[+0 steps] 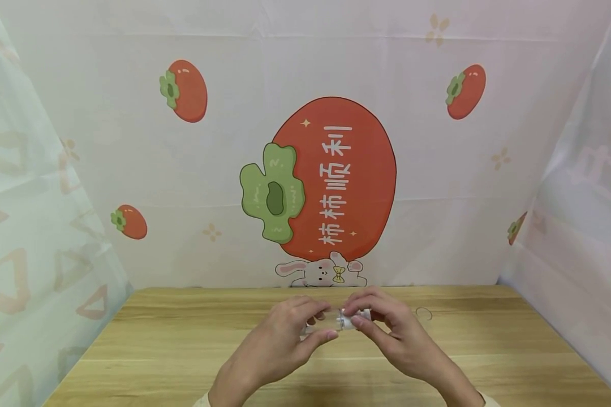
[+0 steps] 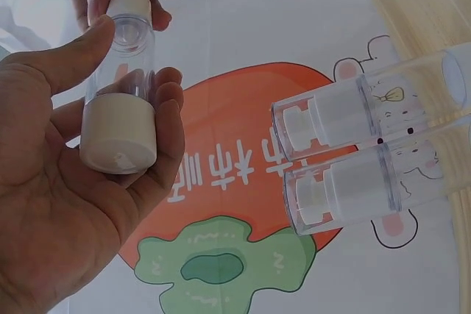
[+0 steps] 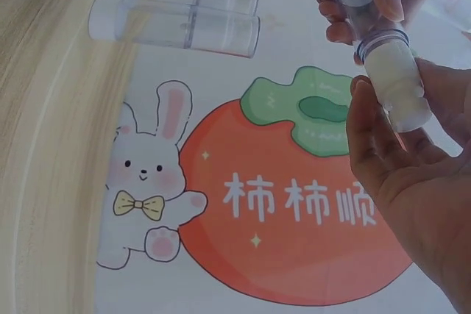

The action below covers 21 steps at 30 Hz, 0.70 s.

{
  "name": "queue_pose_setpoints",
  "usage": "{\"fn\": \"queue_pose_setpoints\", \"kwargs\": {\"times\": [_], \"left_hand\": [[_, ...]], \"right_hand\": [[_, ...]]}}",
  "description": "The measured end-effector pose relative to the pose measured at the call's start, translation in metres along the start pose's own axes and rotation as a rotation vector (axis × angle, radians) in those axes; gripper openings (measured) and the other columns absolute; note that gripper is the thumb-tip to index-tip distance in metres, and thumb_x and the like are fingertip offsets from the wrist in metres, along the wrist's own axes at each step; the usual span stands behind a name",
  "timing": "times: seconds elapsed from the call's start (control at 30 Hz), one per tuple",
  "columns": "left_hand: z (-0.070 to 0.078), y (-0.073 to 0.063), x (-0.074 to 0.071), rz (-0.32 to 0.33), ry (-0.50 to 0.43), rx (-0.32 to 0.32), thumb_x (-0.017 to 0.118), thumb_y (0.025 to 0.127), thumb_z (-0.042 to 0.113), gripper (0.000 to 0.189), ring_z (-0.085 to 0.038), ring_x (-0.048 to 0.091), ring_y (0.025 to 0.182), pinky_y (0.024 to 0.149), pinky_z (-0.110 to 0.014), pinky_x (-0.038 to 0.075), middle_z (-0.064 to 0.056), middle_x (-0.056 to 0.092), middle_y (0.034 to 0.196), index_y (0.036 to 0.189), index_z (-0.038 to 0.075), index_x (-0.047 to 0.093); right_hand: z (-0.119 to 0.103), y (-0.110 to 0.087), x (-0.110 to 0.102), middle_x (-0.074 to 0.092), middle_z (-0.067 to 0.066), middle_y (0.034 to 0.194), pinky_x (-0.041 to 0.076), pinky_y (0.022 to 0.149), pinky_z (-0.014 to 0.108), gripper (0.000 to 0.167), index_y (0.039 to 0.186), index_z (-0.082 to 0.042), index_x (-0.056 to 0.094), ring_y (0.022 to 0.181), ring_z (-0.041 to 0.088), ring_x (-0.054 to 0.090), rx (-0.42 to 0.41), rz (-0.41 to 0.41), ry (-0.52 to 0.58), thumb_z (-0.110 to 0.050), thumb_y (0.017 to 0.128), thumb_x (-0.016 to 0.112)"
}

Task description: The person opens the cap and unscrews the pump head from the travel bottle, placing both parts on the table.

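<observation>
One clear bottle (image 2: 120,112): left hand (image 1: 285,333) curls fingers round its body, right hand (image 1: 394,328) pinches its white pump top (image 3: 395,75).

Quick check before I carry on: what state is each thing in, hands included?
Held bottle: tilted, white top with no clear cover visible over it
Left hand: curled round the bottle's body
Right hand: pinching its white top
Two other bottles: upright, side by side, clear covers on
Thin ring: on the table, too faint to identify
</observation>
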<state>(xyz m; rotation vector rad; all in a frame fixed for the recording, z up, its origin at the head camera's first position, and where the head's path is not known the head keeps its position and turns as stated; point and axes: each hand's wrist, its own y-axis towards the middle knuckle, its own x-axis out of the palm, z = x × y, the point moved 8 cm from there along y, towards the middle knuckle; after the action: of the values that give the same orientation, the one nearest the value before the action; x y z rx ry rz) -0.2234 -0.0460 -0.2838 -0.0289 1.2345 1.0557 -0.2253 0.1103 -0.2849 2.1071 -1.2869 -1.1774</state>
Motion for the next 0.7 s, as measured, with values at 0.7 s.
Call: {"fn": "queue_pose_setpoints", "kwargs": {"times": [0.7], "left_hand": [[-0.0012, -0.0002, -0.0022, 0.013, -0.008, -0.013, 0.072, 0.096, 0.031, 0.032, -0.009, 0.063, 0.093, 0.080, -0.023, 0.055, 0.005, 0.069, 0.110, 0.120, 0.010, 0.070]], "right_hand": [[0.0047, -0.0021, 0.0006, 0.062, 0.005, 0.115, 0.058, 0.076, 0.030, 0.033, 0.123, -0.010, 0.061, 0.091, 0.018, 0.062, 0.056, -0.023, -0.027, 0.005, 0.095, 0.067]]}}
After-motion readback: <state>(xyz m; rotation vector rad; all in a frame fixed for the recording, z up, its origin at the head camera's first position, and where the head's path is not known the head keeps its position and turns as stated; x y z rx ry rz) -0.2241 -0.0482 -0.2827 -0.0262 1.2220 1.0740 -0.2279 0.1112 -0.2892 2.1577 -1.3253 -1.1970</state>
